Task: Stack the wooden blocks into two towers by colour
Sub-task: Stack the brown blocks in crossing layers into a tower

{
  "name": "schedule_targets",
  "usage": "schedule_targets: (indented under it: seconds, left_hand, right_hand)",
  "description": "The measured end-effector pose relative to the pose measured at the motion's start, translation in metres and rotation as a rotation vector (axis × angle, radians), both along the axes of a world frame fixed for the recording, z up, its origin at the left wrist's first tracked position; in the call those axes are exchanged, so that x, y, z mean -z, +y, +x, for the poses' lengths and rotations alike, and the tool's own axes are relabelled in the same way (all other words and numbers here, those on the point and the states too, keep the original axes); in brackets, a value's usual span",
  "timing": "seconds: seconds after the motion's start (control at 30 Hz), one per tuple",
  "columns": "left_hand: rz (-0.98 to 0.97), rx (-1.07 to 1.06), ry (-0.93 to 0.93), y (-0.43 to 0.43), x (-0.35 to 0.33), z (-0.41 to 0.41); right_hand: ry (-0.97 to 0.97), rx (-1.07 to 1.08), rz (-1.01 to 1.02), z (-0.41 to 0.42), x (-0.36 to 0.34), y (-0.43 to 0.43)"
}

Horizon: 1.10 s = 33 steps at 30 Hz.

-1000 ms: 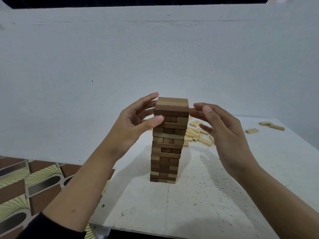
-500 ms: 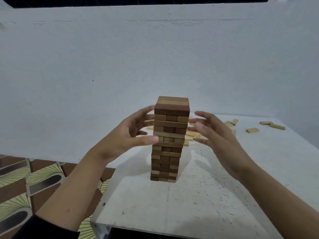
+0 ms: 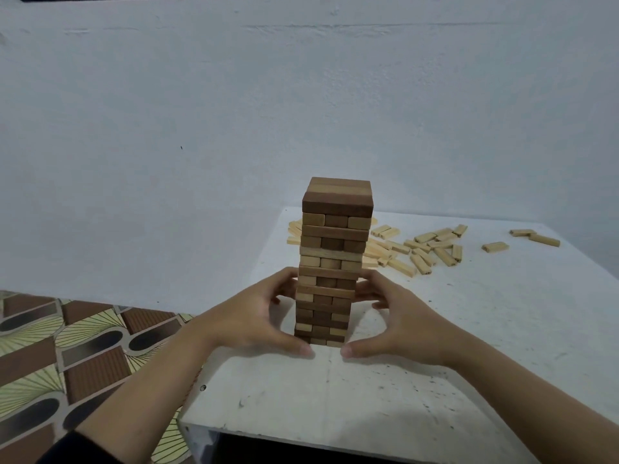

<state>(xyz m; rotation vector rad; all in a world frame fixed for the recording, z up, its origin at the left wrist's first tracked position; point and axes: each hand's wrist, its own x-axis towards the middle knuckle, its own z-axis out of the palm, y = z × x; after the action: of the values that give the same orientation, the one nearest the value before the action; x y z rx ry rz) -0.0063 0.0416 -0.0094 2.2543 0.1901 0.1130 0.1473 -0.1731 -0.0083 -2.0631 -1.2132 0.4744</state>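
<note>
A tall tower (image 3: 335, 249) of brown and lighter wooden blocks stands on the white table (image 3: 435, 356). My left hand (image 3: 254, 316) cups its lower left side, fingers touching the side and thumb at the front foot. On the opposite side, my right hand (image 3: 398, 323) mirrors it, its fingers against the lower right side and its thumb tip near the base. Neither hand lifts a block. A heap of loose pale blocks (image 3: 418, 249) lies on the table behind the tower to the right.
A few stray pale blocks (image 3: 532, 236) lie near the table's far right. A white wall rises right behind the table. The table's left edge (image 3: 234, 329) drops to a patterned floor (image 3: 67, 356); its front edge is near me.
Both hands slid down the tower's sides, from the top layers a second ago to the bottom layers now. The tower stays upright.
</note>
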Motion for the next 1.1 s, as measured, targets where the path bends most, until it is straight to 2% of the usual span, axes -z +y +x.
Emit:
schedule_targets:
  seconds: [0.53, 1.1]
  left_hand:
    - [0.019, -0.030, -0.035, 0.002, 0.007, 0.004]
    - [-0.052, -0.001, -0.073, 0.003, 0.009, 0.007]
  right_hand:
    - [-0.065, 0.042, 0.026, -0.006, 0.012, 0.012]
    - [-0.065, 0.026, 0.020, -0.004, 0.013, 0.015]
